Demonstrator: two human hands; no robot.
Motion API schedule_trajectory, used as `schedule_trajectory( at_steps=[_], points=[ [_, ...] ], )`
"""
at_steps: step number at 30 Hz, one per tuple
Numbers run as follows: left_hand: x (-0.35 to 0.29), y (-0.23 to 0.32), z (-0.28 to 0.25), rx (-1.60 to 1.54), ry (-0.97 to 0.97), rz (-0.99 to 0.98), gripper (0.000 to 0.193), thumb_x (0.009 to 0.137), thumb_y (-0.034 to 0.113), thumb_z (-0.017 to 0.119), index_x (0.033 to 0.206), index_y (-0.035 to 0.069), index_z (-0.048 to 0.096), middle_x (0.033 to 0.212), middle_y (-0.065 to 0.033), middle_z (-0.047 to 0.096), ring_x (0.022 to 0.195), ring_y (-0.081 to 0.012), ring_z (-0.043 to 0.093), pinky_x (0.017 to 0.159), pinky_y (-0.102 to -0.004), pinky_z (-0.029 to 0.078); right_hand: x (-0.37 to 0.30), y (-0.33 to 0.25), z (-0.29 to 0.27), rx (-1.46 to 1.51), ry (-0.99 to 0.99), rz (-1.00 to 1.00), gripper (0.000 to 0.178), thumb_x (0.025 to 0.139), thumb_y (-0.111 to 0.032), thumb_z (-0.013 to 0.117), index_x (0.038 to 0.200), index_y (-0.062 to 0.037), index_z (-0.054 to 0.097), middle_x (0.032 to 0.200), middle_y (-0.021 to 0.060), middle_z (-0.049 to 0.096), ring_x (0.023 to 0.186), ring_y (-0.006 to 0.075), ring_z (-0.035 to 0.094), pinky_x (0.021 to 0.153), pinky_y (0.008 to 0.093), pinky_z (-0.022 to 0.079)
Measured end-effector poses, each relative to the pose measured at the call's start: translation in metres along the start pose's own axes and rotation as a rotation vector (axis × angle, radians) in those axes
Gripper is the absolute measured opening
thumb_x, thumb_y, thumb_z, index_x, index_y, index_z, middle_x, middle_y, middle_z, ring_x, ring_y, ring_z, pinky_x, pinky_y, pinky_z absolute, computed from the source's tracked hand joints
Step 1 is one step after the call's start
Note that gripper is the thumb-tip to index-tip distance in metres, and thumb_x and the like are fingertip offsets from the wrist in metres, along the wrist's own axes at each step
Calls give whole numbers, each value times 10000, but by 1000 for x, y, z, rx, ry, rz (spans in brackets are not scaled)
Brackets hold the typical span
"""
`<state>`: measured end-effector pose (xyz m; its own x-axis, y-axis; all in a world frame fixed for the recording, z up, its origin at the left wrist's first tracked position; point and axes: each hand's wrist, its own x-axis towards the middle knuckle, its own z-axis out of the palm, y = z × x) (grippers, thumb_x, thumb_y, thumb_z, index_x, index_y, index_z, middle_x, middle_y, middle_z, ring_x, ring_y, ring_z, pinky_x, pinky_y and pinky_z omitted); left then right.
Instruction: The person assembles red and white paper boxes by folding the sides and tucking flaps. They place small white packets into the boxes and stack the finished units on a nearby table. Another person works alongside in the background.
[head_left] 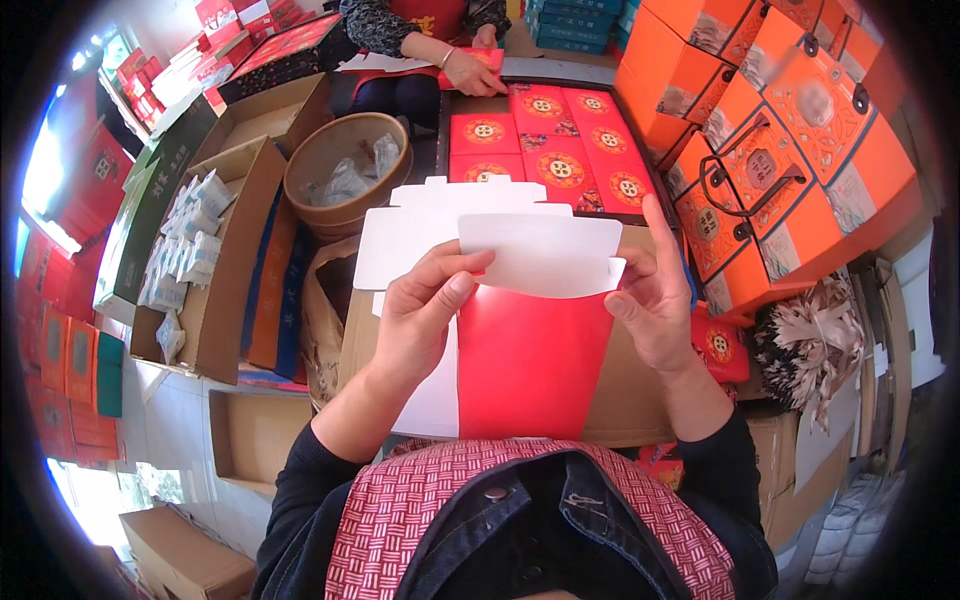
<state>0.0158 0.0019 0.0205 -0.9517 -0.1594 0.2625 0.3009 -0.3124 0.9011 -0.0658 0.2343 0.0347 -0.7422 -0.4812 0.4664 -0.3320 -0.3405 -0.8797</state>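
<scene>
In front of me is a red-and-white cardboard box blank (pixel 535 365), its red face up and its white end panel (pixel 545 250) folded upright. My left hand (pixel 425 305) is closed on the left edge near the fold, pinching it between thumb and fingers. At the right edge, my right hand (pixel 655 300) has its thumb and bent fingers at a small white flap, while the index finger points up. More flat white box blanks (pixel 400 235) lie beneath and beyond it, on a brown cardboard surface (pixel 635 400).
Beyond lies a tray of red decorated boxes (pixel 555 165), where a co-worker's hand (pixel 470 72) rests. Orange gift boxes (pixel 790 170) are stacked at right. On the left stand a brown bucket (pixel 300 190) with plastic-wrapped items and a carton (pixel 250 210) of small white packets.
</scene>
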Motion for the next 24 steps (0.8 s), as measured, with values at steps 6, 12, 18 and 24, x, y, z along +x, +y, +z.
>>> schedule_trajectory(
  at_steps=[6,12,18,24],
  points=[
    [-6,-8,-3,55,34,6,308,1000,159,453,1228,-31,534,1246,-104,541,1160,-158,512,999,-292,400,-17,11,3,-100,75,-37,574,851,-135,713,1315,-5,401,1205,110,534,1060,173,562,945,313,433],
    [-13,-10,-8,215,-99,6,362,1021,289,403,1197,-11,506,1159,-72,565,1044,-109,535,900,-248,422,-6,-8,-2,-462,-120,-21,334,914,-273,636,1070,16,582,994,79,567,930,161,563,818,269,441],
    [3,10,-14,183,-331,77,280,998,226,465,1030,-20,596,1113,-91,576,1006,-136,541,884,-267,419,-7,-9,-13,-278,-128,64,190,887,-133,662,988,7,581,924,71,585,862,138,564,784,260,442],
    [1,15,-8,281,-217,58,221,975,156,509,966,-30,629,1094,-82,567,1007,-145,539,898,-264,399,1,-5,-1,-163,35,-182,346,847,7,667,1133,8,474,988,129,608,904,166,593,854,301,475]
  ],
)
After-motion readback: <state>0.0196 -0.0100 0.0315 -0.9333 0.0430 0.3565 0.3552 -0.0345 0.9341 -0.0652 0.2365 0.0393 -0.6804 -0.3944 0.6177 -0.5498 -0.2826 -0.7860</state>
